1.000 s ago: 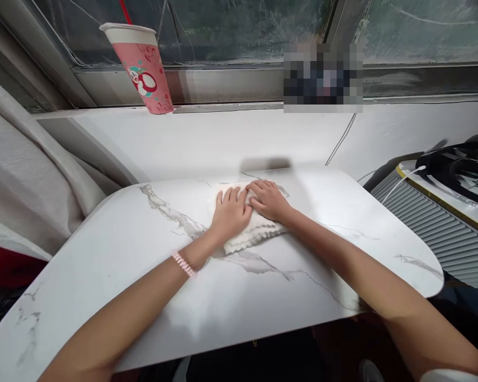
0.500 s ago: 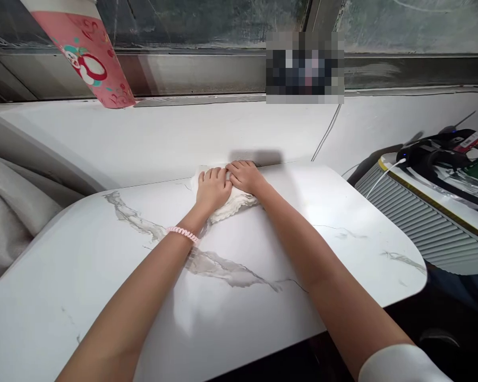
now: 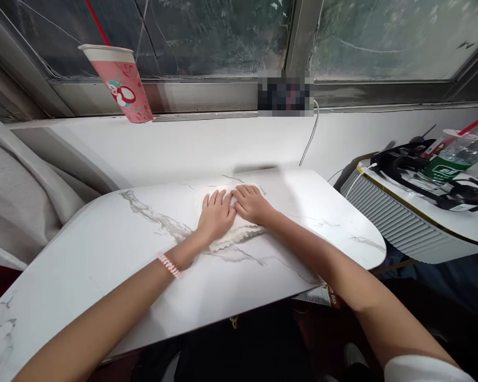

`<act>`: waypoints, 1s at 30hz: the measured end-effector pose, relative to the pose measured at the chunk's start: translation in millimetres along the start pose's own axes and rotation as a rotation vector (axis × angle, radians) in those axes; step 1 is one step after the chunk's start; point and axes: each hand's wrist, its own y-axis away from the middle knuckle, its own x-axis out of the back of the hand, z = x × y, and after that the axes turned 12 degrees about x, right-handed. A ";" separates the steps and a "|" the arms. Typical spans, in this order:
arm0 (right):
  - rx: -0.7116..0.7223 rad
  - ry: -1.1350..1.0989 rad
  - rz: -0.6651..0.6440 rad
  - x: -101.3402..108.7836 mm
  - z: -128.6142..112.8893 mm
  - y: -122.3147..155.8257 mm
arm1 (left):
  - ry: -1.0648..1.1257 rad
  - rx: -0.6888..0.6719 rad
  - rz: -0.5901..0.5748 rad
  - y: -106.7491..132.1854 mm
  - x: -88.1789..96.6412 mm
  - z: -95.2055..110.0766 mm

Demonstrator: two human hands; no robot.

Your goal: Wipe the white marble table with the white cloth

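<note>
A cream-white cloth (image 3: 239,237) with a wavy edge lies spread on the white marble-patterned table (image 3: 143,297). My left hand (image 3: 217,215) rests flat on its left part, fingers stretched out and slightly apart. Beside it, my right hand (image 3: 252,204) lies flat on the cloth's right part, its fingertips close to the left hand's fingers. Both palms are down, hiding much of the cloth. A pink coiled band (image 3: 169,265) circles my left wrist.
On the window ledge stand a pink paper cup (image 3: 123,90) with a red straw and a blurred-out object (image 3: 286,95) with a cable. At right, a ribbed cabinet (image 3: 366,212) bears a black headset-like device and a green-labelled bottle (image 3: 442,168). A grey curtain (image 3: 24,185) hangs at left.
Both hands and the cloth have slid back from the table's wall-side edge, towards me. The view has tilted, showing more of the window and the table's near edge.
</note>
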 end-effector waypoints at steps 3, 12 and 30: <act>0.052 -0.007 0.007 15.0 -23.5 31.5 | 0.027 -0.014 0.009 38.3 8.1 11.6; 0.029 -0.085 0.006 67.0 -56.8 130.0 | 0.126 -0.202 -0.101 115.8 15.6 63.7; -0.089 -0.293 0.082 10.6 58.9 20.4 | 0.055 -0.025 -0.106 -20.3 -10.8 42.0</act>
